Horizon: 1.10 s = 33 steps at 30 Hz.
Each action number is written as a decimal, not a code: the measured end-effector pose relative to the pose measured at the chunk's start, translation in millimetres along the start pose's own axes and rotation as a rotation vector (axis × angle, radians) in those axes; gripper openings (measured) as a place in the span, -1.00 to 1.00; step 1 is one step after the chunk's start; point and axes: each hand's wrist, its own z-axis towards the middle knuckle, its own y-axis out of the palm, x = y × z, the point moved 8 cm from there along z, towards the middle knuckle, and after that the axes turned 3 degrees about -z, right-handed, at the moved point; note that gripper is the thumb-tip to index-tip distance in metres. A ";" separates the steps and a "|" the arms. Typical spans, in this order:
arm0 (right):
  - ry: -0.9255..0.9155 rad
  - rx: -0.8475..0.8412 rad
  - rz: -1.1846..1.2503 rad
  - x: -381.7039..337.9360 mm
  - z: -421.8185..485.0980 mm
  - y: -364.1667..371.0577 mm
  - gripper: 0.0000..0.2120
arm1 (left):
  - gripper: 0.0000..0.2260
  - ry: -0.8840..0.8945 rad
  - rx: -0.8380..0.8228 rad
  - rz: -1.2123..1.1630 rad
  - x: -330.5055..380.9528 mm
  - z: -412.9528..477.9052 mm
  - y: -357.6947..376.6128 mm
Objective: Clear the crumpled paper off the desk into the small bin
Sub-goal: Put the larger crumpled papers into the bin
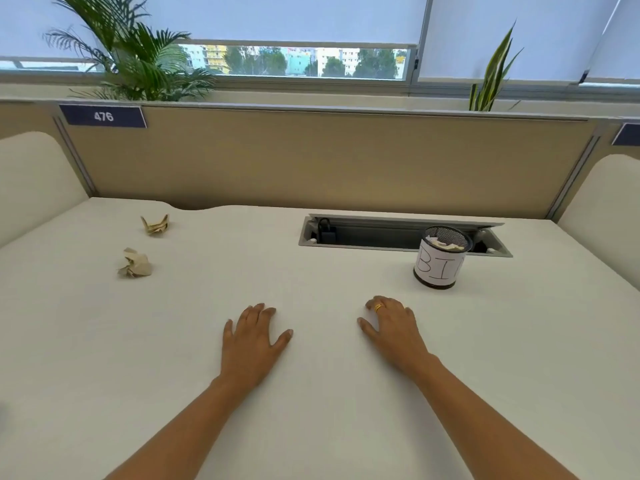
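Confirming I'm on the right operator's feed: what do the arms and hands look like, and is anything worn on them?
No sleeves, gloves or watch show: the left arm and right arm are bare down to the frame edge. The right hand wears a gold ring on one finger; the left hand wears nothing.

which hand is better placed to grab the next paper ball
Left, probably. The left hand lies nearer the crumpled paper, which sits far left on the desk; the right hand rests over by the bin.
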 end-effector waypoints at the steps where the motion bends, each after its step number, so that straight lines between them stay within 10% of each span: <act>1: -0.013 -0.018 0.001 -9.1 2.1 4.1 -0.63 | -0.50 -0.048 0.020 0.004 -21.2 -0.3 -10.7; 11: -0.225 -0.181 -0.041 -124.1 29.8 53.1 -0.58 | -0.54 -0.381 0.228 0.057 -190.3 -4.8 -94.3; 33: -0.596 -0.303 0.019 -394.4 139.3 111.5 -0.42 | -0.52 -0.506 0.274 0.143 -211.3 10.9 -91.6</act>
